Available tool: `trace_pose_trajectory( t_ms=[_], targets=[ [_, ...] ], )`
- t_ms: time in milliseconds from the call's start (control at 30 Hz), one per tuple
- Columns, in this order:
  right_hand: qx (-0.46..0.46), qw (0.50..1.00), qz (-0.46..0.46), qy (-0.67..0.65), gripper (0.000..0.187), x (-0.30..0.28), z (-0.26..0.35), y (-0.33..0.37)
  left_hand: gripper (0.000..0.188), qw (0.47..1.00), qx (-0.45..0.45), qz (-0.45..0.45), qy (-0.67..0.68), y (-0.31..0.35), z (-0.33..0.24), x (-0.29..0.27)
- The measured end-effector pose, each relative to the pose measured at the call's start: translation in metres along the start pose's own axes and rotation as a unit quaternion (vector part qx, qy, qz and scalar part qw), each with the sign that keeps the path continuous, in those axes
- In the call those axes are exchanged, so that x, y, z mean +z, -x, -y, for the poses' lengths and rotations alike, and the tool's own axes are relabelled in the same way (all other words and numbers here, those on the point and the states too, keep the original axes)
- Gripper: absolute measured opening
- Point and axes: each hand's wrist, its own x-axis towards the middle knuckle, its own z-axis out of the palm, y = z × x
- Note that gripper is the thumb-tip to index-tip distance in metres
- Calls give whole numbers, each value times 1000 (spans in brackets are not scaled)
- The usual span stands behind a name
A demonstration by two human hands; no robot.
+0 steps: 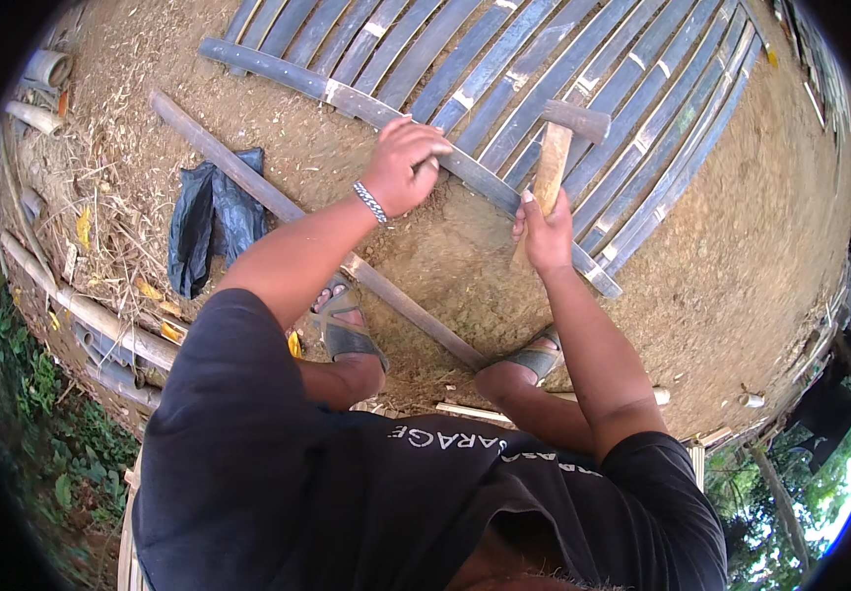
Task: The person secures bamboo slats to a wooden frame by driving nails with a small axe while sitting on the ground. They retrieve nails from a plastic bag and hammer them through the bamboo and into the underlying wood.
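Dirt ground; our right hand clenches the hammer; left hand, half-curled, grip unclear, sits nearer the crosspiece, slanting rightward toward us.

Left hand: I see it curled at the crosspiece.
Right hand: gripping the hammer by its handle.
Slats: side by side.
Black plastic: crumpled beside the pole.

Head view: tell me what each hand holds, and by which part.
The right hand holds the hammer by its wooden handle. The left hand is at the crosspiece; whether it grips anything cannot be told.
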Motion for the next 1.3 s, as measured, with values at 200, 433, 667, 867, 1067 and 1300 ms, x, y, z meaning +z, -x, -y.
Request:
trace_pose_trajectory(
  t_ms=[200,433,667,867,1067,1300],
  targets=[
    [-2,999,3,34,29,-2,-3,0,38,961,-106,-187,-176,-64,5,12],
    [1,992,14,128,29,-1,4,13,51,940,-170,-144,-259,-65,4,20],
    [-386,840,100,368,43,-36,7,24,52,942,-174,-125,-257,-64,5,17],
    [-319,803,200,463,56,-58,29,20,51,941,-164,-139,-260,-63,6,19],
    [-362,797,183,448,48,-65,4,18,48,945,-156,-149,-244,-63,6,18],
    [-376,830,172,375,49,-44,17,32,48,944,-159,-150,-247,-59,6,18]
  ],
)
